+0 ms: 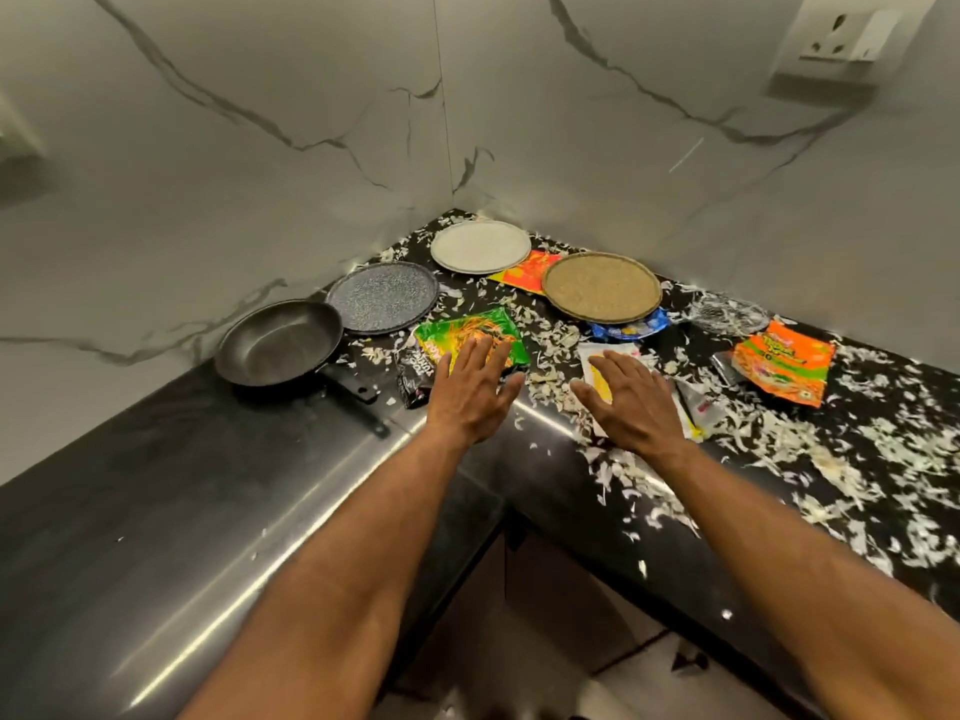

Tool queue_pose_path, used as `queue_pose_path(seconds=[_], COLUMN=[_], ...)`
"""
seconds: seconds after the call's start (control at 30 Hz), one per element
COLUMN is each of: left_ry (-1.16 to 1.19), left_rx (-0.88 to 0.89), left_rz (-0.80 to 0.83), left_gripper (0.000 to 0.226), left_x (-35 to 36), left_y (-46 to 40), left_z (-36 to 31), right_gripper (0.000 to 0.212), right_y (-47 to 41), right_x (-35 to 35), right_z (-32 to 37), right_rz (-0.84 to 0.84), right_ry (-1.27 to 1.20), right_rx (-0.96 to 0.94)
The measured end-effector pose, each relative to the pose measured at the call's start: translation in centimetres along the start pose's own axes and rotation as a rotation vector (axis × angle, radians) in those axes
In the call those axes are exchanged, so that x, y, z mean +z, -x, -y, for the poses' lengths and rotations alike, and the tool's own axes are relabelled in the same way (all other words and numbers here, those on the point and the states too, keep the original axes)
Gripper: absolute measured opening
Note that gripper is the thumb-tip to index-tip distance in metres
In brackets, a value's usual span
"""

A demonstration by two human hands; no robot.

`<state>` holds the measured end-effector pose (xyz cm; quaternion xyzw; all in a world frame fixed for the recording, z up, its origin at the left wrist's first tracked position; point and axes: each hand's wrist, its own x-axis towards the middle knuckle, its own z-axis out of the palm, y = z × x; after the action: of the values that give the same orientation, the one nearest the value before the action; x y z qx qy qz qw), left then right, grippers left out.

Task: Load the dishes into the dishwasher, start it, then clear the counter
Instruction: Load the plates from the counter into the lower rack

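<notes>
1. Black pan, speckled plate, white plate and tan plate all sit on the counter by the corner walls; judging by that, nothing is loaded yet.
2. The left hand hovers flat, fingers straight, over the green wrapper, holding nothing.
3. The right hand, equally spread and empty, covers a white packet.
4. Scraps litter the right; the left stretch offers room, the front edge close.

On the crinkled orange and green foil snack packet at the right of the counter, the number "30" is made out below a yellow brand word too blurred to be read. White lettering on the small black sachet cannot be deciphered.
</notes>
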<state>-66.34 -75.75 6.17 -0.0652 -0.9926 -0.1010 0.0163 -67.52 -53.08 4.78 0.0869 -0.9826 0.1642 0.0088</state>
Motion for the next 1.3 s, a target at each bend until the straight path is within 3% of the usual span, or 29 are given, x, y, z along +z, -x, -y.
queue_pose_path(seconds=[0.43, 0.9, 1.13, 1.3], left_ry=[0.029, 0.124, 0.088, 0.287], left_rx=[-0.026, -0.026, -0.213, -0.338], left_rz=[0.016, 0.037, 0.104, 0.104], left_gripper=[0.06, 0.057, 0.041, 0.037], left_x=[2.5, 5.9, 7.1, 7.6], left_y=[-15.6, -29.4, -32.9, -34.0], left_z=[-0.5, -1.7, -2.8, -3.5], right_gripper=[0.062, 0.057, 0.05, 0.045], right_y=[-16.0, -25.7, -27.9, -28.2], right_x=[-2.2, -0.3, 1.1, 1.7], right_z=[-7.8, -10.9, -12.3, -12.4], right_rz=[-0.053, -0.077, -0.063, -0.103], right_ry=[0.028, 0.112, -0.02, -0.029], right_rx=[0.023, 0.339, 0.577, 0.609])
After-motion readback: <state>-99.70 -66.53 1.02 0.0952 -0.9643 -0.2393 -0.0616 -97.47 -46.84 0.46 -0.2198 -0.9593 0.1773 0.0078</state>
